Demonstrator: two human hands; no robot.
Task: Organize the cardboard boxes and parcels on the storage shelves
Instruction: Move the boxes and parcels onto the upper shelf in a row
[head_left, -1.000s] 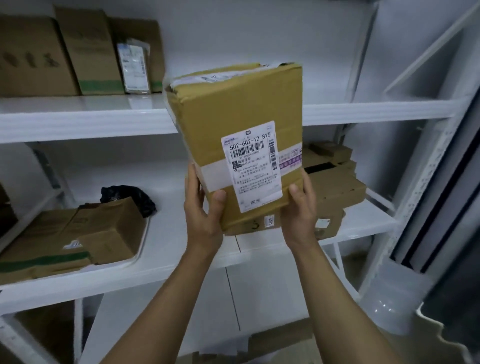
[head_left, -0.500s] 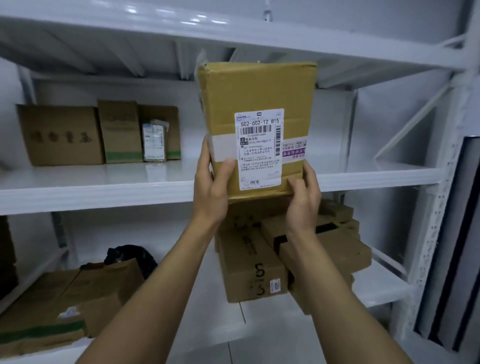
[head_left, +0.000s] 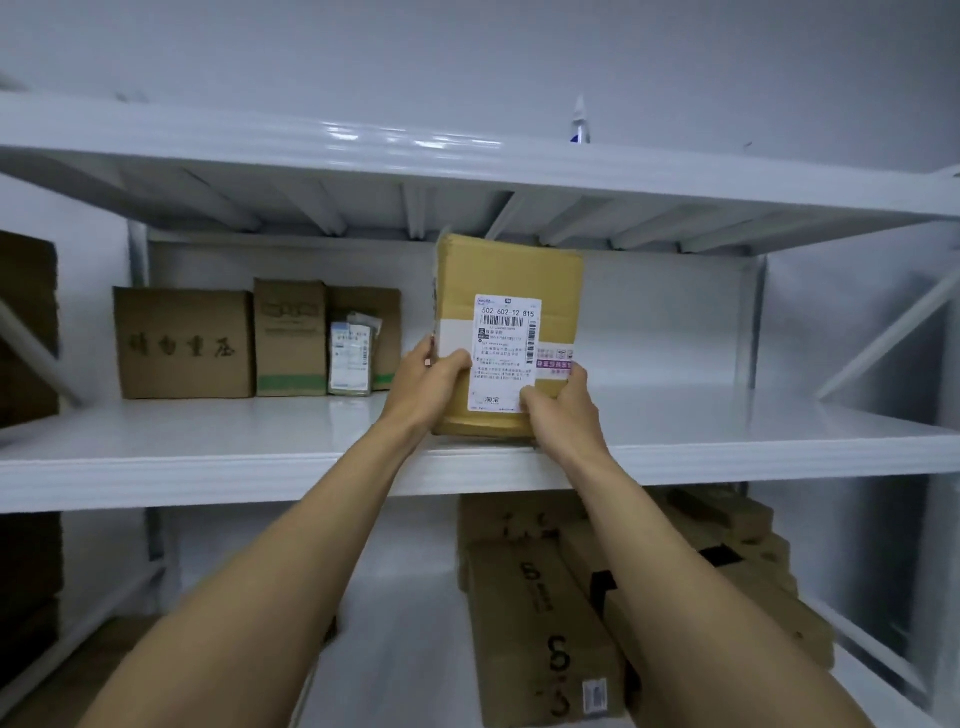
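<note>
The labelled box (head_left: 509, 332) stands upright at the near edge of the middle shelf (head_left: 208, 447), left hand (head_left: 434, 379) and right hand (head_left: 558, 405) clamped on its lower sides. Placement looks nearly finished; stacked boxes (head_left: 540, 623) below seemingly await sorting.

Four cardboard boxes (head_left: 509, 270) and one small plastic-wrapped parcel (head_left: 350, 358) on the middle shelf (head_left: 208, 441); at least four long cartons (head_left: 535, 623) stacked on the shelf below (head_left: 405, 649); three shelf levels (head_left: 467, 150) in view.
</note>
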